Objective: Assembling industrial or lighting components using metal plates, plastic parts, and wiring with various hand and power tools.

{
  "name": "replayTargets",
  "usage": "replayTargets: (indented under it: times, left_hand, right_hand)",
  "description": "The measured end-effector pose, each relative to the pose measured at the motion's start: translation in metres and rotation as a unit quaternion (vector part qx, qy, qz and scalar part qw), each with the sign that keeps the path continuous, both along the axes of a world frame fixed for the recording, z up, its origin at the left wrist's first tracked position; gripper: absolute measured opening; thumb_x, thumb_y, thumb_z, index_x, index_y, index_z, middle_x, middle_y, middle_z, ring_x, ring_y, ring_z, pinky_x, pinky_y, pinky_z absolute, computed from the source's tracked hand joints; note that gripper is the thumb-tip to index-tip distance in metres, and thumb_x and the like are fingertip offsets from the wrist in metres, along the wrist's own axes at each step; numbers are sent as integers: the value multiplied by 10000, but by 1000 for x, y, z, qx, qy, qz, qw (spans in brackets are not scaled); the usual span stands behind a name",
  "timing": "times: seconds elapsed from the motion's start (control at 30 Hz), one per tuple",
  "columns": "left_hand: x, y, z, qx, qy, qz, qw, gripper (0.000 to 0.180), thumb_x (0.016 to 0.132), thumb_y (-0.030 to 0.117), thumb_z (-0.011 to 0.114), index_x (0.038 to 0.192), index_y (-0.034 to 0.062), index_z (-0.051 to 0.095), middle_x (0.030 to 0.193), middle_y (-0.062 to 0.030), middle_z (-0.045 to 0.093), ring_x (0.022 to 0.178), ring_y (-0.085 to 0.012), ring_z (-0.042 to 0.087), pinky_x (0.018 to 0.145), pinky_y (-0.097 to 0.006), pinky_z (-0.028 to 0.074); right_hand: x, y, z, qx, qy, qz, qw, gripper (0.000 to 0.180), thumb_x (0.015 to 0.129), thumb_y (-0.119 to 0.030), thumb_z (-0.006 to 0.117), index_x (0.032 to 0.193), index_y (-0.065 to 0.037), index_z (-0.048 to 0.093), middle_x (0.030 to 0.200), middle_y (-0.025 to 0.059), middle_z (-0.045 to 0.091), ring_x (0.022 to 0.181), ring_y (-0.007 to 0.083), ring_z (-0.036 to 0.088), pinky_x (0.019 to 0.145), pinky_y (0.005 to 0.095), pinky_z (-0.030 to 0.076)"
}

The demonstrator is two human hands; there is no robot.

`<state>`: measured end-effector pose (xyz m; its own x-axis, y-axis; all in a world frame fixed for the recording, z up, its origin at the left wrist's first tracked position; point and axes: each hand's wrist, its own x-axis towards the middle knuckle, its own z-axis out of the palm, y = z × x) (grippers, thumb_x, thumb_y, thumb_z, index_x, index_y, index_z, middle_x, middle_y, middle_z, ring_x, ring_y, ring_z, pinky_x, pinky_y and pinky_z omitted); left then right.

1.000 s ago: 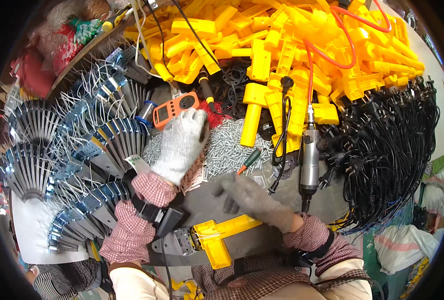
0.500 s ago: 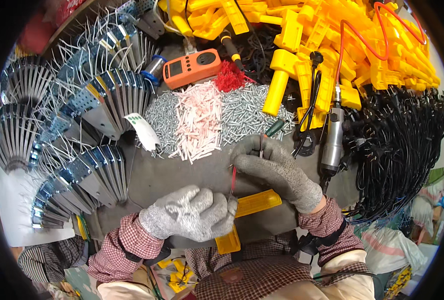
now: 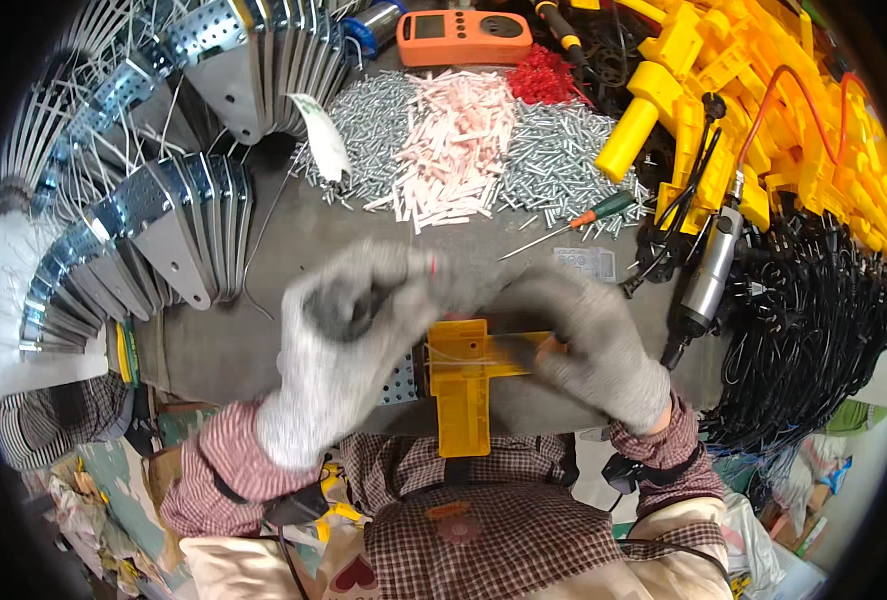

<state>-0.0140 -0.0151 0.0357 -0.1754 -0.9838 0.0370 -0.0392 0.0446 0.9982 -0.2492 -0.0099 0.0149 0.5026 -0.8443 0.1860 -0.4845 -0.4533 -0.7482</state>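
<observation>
My left hand (image 3: 349, 315), in a grey-white glove and blurred, is closed in a pinch; a thin red piece (image 3: 433, 266) shows at its fingertips. The gloved right hand (image 3: 594, 345) reaches over the arm of a yellow T-shaped plastic housing (image 3: 464, 395), its fingers smeared by motion, so what it grips is unclear. Beside the housing, partly under my left hand, lies a perforated metal plate (image 3: 400, 382). Beyond the right hand rests a screwdriver (image 3: 596, 211) with a green and orange handle. A small pale flat piece (image 3: 586, 263) lies nearer to that hand.
Piles of screws (image 3: 564, 165) and pale pink sleeves (image 3: 454, 140) lie ahead, with red bits (image 3: 544, 75) and an orange meter (image 3: 464, 38) behind. Fanned metal brackets (image 3: 179, 235) stand left. Yellow housings (image 3: 744, 80), a powered driver (image 3: 709, 275) and black cords (image 3: 789, 330) crowd the right.
The view has shifted, with the piles now higher in it. My left hand has risen over the housing's left side. The thin red strand between my hands now shows only at the left fingertips.
</observation>
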Motion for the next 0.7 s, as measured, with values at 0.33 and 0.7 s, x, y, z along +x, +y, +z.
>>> replayTargets:
  times: [0.33,0.7]
  left_hand:
    - [13,36,-52,-367,-371,-154,839,330,731,306,728,998,119,681,1121,-94,608,1188,-322,529,1087,-636,333]
    - [14,28,-40,-291,-309,-173,889,180,823,191,720,979,108,682,1151,-103,640,1168,-276,573,1165,-599,253]
  right_hand:
    - [19,10,6,18,130,5,991,222,859,-133,707,1053,-50,636,1035,130,614,976,344,642,853,420,527]
    - [12,-3,-9,56,87,-45,994,210,983,-183,577,1096,-9,613,1045,186,607,920,391,644,790,457,528]
